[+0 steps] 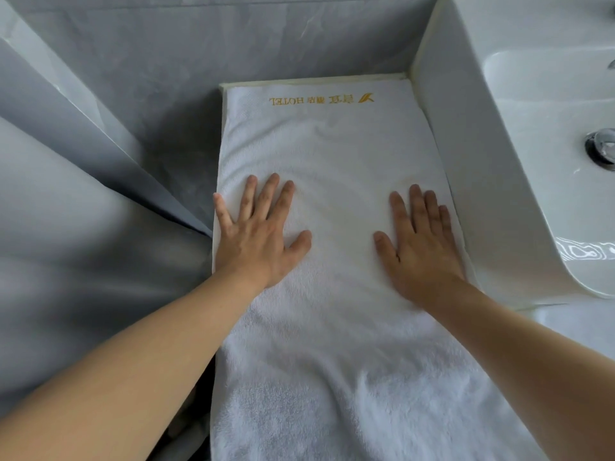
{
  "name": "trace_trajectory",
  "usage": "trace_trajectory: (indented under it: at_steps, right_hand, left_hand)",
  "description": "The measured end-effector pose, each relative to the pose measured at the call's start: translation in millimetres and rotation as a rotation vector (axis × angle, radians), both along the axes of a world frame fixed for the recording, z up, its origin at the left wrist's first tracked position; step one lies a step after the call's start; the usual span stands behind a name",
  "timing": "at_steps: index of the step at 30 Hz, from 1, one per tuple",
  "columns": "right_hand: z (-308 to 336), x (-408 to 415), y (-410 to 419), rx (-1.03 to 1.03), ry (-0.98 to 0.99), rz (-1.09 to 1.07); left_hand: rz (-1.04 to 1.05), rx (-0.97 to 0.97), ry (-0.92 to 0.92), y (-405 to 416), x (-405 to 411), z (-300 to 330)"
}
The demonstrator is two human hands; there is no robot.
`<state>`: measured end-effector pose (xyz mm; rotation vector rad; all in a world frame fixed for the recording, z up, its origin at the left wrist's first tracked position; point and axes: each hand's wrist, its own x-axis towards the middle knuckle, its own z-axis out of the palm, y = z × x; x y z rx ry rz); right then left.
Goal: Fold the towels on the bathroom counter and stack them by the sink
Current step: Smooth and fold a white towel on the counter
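Observation:
A white towel (332, 154) lies flat along the narrow counter, running from the back wall toward me, with gold hotel lettering (321, 99) near its far end. My left hand (256, 234) presses flat on the towel's left side, fingers spread, its little finger at the towel's left edge. My right hand (419, 247) presses flat on the right side, fingers straight, close to the sink's outer wall. Both palms face down and neither hand grips the cloth. The near end of the towel passes under my forearms and out of the frame.
A white sink (545, 104) rises directly to the right of the towel, with a chrome drain (602, 148) in its basin. Grey marbled wall panels (149, 94) stand behind and to the left. The counter's left edge (214, 261) drops off beside my left hand.

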<state>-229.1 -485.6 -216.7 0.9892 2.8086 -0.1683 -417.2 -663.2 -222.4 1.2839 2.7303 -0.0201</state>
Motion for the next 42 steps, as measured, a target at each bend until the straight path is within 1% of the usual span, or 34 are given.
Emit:
trace_trajectory:
  at_steps: [5,9,12,14,16,19,21,25,27,30,32,34,37,42]
  right_hand:
    - [1,-4,3,-0.001,0.034,-0.027]
    - [2,-3,2,0.014,0.028,-0.027]
    - [1,-3,3,0.009,0.029,-0.027]
    - [0,-3,2,0.016,0.022,-0.021]
    - [0,-4,2,0.017,0.023,-0.023]
    - [1,-3,4,0.017,0.023,-0.028]
    - [0,-3,4,0.012,0.023,-0.025]
    - [0,-3,4,0.004,0.031,-0.020]
    - [1,-3,3,0.004,0.038,-0.021]
    - [0,-3,3,0.005,0.054,-0.028]
    - [0,-3,3,0.000,0.060,-0.032]
    - [0,-3,3,-0.001,0.065,-0.039]
    - [0,-3,4,-0.002,0.066,-0.039]
    - [3,-4,4,-0.009,0.064,-0.041]
  left_hand:
    - [-0.008,-0.040,0.003,-2,1,-1]
    - [0.010,-0.088,-0.036,0,3,3]
    - [0.050,0.012,-0.104,19,-4,11]
    - [0.046,0.092,-0.077,50,-23,19]
    - [0.076,0.112,-0.082,81,-48,25]
    - [0.192,0.034,-0.168,100,-78,18]
    - [0.234,-0.012,-0.126,94,-85,7]
    - [0.255,-0.028,-0.072,95,-87,3]
    - [0.229,-0.007,-0.055,107,-89,10]
    - [0.043,0.040,-0.073,140,-83,16]
    - [-0.030,0.011,-0.121,157,-72,15]
    - [-0.020,-0.009,-0.138,163,-65,8]
    - [-0.015,-0.002,-0.114,162,-64,4]
    - [-0.042,-0.013,-0.184,156,-49,30]
